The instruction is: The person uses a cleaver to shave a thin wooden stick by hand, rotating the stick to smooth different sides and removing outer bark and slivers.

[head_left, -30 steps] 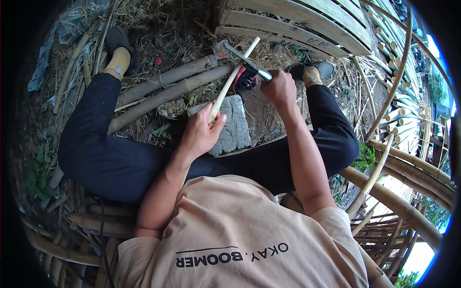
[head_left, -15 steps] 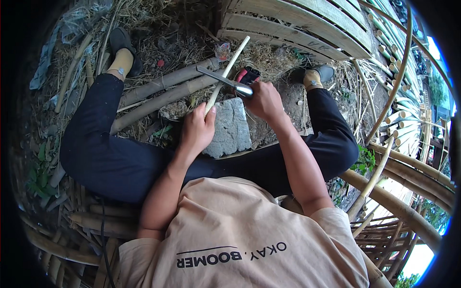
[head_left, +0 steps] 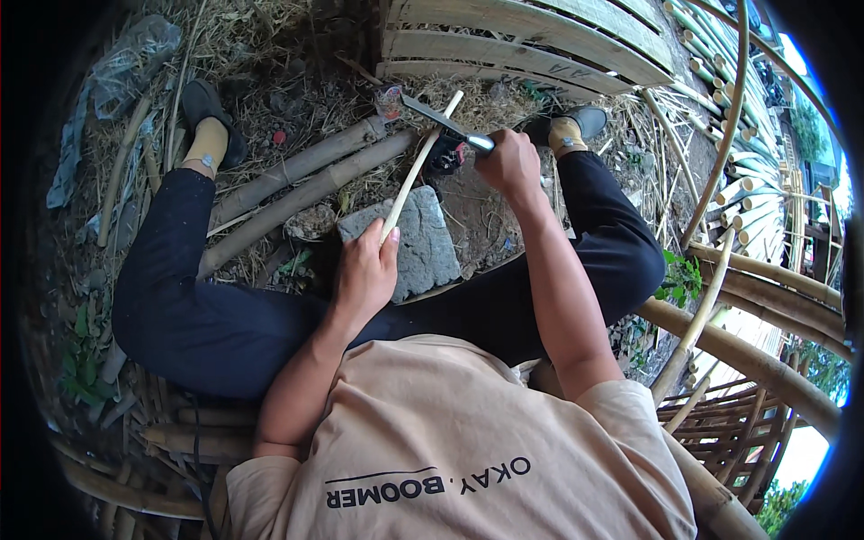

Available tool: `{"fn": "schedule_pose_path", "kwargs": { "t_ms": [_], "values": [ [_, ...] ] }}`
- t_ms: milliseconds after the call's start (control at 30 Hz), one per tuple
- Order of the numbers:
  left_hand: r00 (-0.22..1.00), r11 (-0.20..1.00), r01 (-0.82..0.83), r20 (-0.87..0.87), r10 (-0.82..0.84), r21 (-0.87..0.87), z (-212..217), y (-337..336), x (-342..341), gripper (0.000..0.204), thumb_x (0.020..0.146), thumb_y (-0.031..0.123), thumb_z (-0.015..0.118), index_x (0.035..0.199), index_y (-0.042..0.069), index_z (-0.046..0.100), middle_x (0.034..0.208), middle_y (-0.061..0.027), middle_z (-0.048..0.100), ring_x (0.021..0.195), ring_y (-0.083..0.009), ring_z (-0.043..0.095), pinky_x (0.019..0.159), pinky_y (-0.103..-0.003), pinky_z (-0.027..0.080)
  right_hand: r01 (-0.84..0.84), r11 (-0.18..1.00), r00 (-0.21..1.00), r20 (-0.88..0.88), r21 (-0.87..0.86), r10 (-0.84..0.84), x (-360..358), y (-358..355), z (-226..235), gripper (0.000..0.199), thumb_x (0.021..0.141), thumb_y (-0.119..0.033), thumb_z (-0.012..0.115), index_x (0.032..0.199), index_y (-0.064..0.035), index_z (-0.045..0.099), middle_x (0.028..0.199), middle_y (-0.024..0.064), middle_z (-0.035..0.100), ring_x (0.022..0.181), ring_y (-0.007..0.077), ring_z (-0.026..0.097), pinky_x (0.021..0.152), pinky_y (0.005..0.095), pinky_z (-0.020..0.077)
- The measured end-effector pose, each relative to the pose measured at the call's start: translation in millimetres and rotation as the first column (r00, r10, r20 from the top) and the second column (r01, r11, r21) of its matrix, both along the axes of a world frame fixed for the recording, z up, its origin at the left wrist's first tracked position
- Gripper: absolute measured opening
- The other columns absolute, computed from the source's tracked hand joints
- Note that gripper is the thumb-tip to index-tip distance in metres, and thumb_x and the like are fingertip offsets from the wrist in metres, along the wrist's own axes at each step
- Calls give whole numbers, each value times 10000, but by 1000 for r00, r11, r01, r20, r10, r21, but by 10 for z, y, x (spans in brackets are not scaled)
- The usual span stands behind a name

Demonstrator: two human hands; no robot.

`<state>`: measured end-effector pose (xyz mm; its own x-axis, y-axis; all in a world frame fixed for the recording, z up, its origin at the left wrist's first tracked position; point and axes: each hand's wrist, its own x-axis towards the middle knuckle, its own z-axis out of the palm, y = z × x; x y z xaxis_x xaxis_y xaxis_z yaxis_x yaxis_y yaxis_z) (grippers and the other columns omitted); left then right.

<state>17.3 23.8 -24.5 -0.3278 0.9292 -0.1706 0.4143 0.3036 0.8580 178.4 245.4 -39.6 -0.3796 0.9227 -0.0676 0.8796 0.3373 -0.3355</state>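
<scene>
My left hand [head_left: 367,277] is closed round the lower end of a slim, pale, peeled stick [head_left: 416,169], which looks like bamboo. The stick slants up and away to the right, over a grey stone block [head_left: 421,245]. In my right hand [head_left: 511,166] is a knife [head_left: 430,113], its handle mostly covered by my fingers. Its blade points to the far left and crosses the stick near the far end. Whether the edge touches the wood, I cannot tell. A dark red and black object [head_left: 444,160] lies on the ground behind the stick.
Two thick bamboo poles [head_left: 301,191] lie on the straw-covered ground to the left. A slatted wooden crate [head_left: 531,56] stands at the far side. Stacked bamboo poles [head_left: 751,202] are at the right, with a bamboo frame [head_left: 742,360] closer in. My legs flank the stone.
The knife has slid outward along the stick, toward its far end, as my right hand moved away from me. My left hand keeps its hold. The whole view has shifted slightly.
</scene>
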Motion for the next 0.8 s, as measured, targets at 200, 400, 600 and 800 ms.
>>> {"fn": "schedule_pose_path", "kwargs": {
  "t_ms": [200,400,600,800],
  "values": [
    [996,997,-55,72,59,-50,-4,19,-58,270,1006,220,554,864,-9,545,660,-240,568,654,-454,603,544,-487,422,-97,994,980,-177,-42,88,-75,-113,-31,147,783,-172,681,828,-51,750,745,238,673,710,419,677,702,464,562],
    [991,993,-92,90,98,-70,-135,25,-140,320,1034,273,523,876,-3,556,634,-156,549,598,-324,576,563,-432,427,-330,939,937,89,-92,338,-304,-424,15,150,738,-127,645,831,-90,757,736,212,691,712,396,698,715,470,578],
    [997,998,-54,56,56,-31,34,-7,-79,330,1035,269,521,859,-9,553,630,-186,550,599,-384,574,542,-452,417,24,997,1000,-5,-77,-25,-189,-154,76,193,773,-157,668,901,-54,769,797,240,707,757,402,711,766,471,574],
    [993,998,-63,103,63,-4,59,1,-79,317,1028,250,532,844,-8,547,632,-224,549,608,-445,577,517,-467,404,72,997,986,-150,-28,-75,0,-19,148,196,787,-163,651,879,-19,746,786,276,670,788,436,682,750,499,544]
  ]
}}
